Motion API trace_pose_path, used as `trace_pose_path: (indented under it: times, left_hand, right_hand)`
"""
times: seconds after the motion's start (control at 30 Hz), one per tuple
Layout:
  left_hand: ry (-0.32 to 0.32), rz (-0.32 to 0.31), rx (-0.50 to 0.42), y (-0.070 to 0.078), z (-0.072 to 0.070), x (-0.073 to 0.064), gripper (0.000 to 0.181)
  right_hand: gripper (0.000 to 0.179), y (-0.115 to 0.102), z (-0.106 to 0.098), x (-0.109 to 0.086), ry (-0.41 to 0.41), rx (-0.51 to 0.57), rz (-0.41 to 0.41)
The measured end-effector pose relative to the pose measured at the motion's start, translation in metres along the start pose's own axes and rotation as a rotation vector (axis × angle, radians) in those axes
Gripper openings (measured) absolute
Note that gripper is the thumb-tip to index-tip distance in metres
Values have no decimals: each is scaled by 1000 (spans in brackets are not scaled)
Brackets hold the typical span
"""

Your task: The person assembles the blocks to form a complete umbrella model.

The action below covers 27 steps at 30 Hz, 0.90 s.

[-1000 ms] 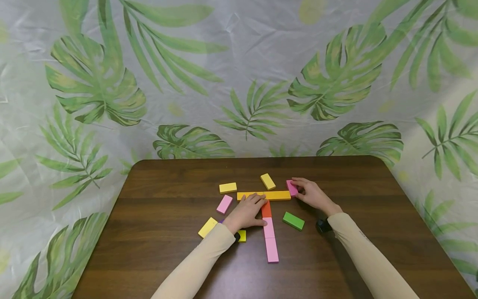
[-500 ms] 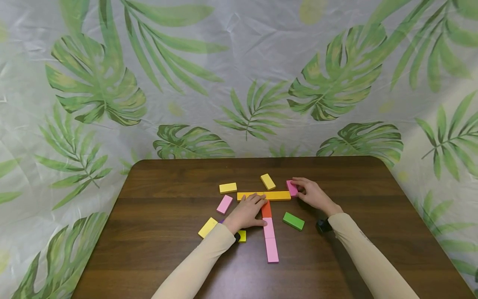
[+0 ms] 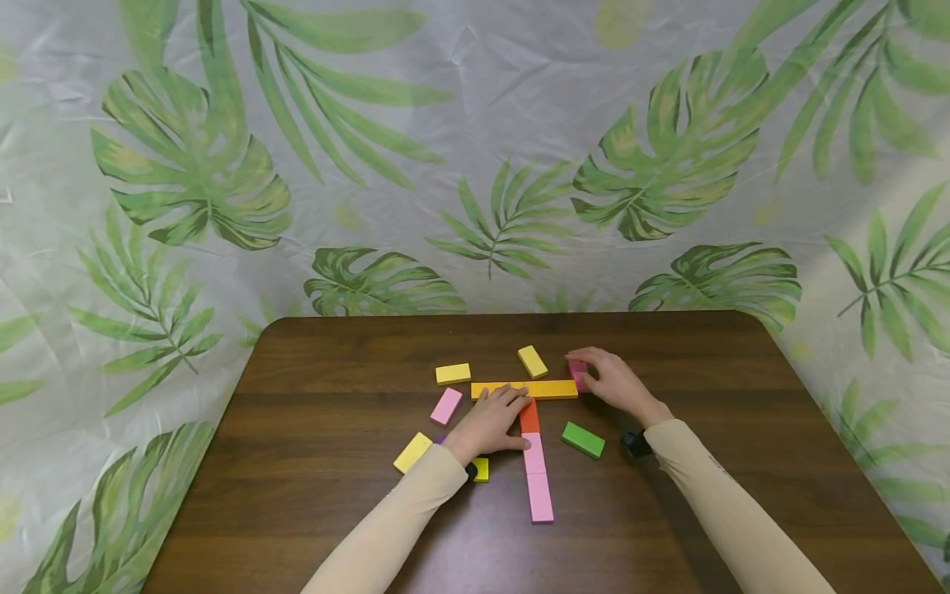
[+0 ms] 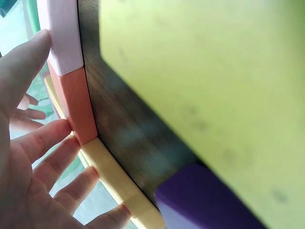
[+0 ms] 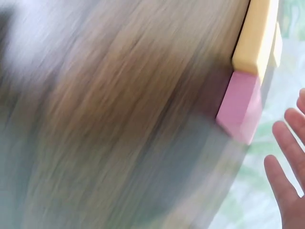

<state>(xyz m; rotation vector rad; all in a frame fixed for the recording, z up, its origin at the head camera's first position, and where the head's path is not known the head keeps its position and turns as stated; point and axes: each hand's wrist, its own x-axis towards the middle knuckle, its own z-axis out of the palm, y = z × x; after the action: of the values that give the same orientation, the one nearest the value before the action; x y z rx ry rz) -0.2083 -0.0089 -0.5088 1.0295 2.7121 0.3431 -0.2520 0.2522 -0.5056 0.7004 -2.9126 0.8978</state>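
Observation:
Several domino-like blocks form a T on the table. Its crossbar is a row of orange blocks (image 3: 552, 388), and its stem has a red block (image 3: 530, 418) and two light pink blocks (image 3: 539, 497). My left hand (image 3: 486, 425) rests over the junction. In the left wrist view its straight fingertips touch the red block (image 4: 80, 102) and the crossbar, and the thumb touches a pink block (image 4: 64, 36). A magenta block (image 5: 239, 98) meets the crossbar's right end. My right hand (image 3: 619, 382) is beside it, fingers spread and apart from it in the right wrist view.
Two yellow blocks (image 3: 453, 374) (image 3: 532, 360) lie behind the crossbar. A loose pink block (image 3: 446, 407) and a larger yellow block (image 3: 412, 452) lie left. A purple block (image 4: 205, 195) is partly hidden under my left arm. A green block (image 3: 583, 440) lies right of the stem.
My right hand has loosened from the magenta block and shifted slightly left and up over it. The magenta block sits a touch further left. My left hand has stayed put.

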Motion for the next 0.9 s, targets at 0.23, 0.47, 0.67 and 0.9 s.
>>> trace_pose_path:
  times: [0.23, 0.47, 0.67, 0.9]
  left_hand:
    - [-6, -5, 5, 0, 1, 1, 71]
    - [-7, -3, 1, 0, 1, 1, 71]
    - [-10, -2, 4, 0, 0, 1, 71]
    - [-10, -6, 4, 0, 1, 1, 71]
  right_hand:
    - [40, -13, 9, 7, -102, -51, -39]
    - [41, -16, 16, 10, -183, -129, -79]
    - [39, -13, 18, 12, -188, -166, -98]
    - [40, -10, 18, 12, -162, -183, -84]
